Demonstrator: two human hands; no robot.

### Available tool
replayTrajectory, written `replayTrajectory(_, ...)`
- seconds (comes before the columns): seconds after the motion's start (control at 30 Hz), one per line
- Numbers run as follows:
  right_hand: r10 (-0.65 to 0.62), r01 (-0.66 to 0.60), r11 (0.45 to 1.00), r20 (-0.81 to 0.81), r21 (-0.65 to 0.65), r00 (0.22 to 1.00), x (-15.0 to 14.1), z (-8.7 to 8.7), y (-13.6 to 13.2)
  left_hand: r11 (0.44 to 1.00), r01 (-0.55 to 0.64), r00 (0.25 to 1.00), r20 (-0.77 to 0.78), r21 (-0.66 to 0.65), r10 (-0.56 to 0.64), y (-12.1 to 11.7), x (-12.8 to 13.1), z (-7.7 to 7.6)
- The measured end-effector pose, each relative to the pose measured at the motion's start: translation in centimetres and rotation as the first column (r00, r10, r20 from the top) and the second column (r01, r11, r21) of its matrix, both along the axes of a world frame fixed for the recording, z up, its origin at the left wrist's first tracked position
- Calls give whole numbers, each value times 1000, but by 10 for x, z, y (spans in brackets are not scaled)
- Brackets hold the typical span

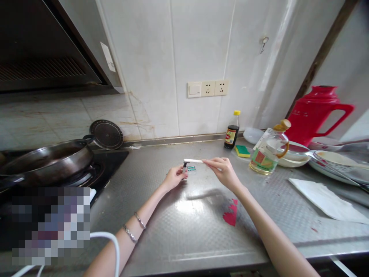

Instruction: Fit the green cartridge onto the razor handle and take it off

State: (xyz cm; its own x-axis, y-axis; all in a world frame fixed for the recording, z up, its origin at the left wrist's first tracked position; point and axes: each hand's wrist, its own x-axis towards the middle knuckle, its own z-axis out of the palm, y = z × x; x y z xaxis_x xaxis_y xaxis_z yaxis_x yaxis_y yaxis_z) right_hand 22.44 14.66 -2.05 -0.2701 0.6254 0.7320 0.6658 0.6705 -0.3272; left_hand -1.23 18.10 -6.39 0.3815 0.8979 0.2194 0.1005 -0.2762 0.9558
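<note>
The left hand (175, 177) is closed around a small grey object (185, 169) with a black top, and it holds this upright above the bench (173, 219). The right hand (224, 171) pinches with its fingertips one end of a thin white stick (193, 161). The stick lies almost level between the two hands, and its other end is at the black top; I cannot tell if they touch. Just beside the left hand there is a small teal item (191, 168), too small to name. Nearer to the person, a torn red piece (230, 214) lies flat on the bench. Beyond the right hand stand a dark sauce bottle (231, 132) with yellow cap, a yellow-green sponge (242, 151) and a clear jug (264, 156) with a label. Farther right are white paper (325, 200), bowls (294, 158) and a red thermos (311, 115). At the left, a metal pan (52, 161) sits on the black stove (115, 161).
</note>
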Motion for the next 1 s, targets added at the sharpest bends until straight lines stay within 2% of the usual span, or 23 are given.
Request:
replayTrajectory(0.1, 23, -23, 1000, 0, -14, 1000, -1, 0, 0, 1000, 9, 1000, -8, -3, -9, 0, 0, -2)
replayTrajectory(0.27, -10, 10, 1000, -29, -11, 1000, -2, 1, -2, 1000, 11, 1000, -16, -24, -11, 1, 0, -4)
replayTrajectory(0.4, 33, -34, 999, -23, -42, 999, -1, 2, -3, 1000, 7, 1000, -21, -9, -7, 0, 0, -2)
replayTrajectory(0.53, 9, -11, 999, -55, -48, 998, 0, 2, -2, 1000, 15, 1000, -11, -24, -15, 0, 0, -2)
replayTrajectory(0.63, 52, -55, 996, -49, -66, 997, 1, 3, -2, 1000, 4, 1000, -9, -30, -4, -2, 1, -1)
replayTrajectory(0.7, 51, -56, 996, -78, -72, 996, 2, 2, -1, 996, -34, 999, 5, -81, 35, -5, 3, 2)
replayTrajectory(0.8, -17, 11, 999, -139, -45, 990, 2, -2, 2, 969, -97, 994, 34, -227, 108, -13, 9, 12)
replayTrajectory(1.0, -112, 112, 994, -82, 5, 990, 3, -11, 15, 890, -47, 980, 150, -454, 129, -30, 22, 32)
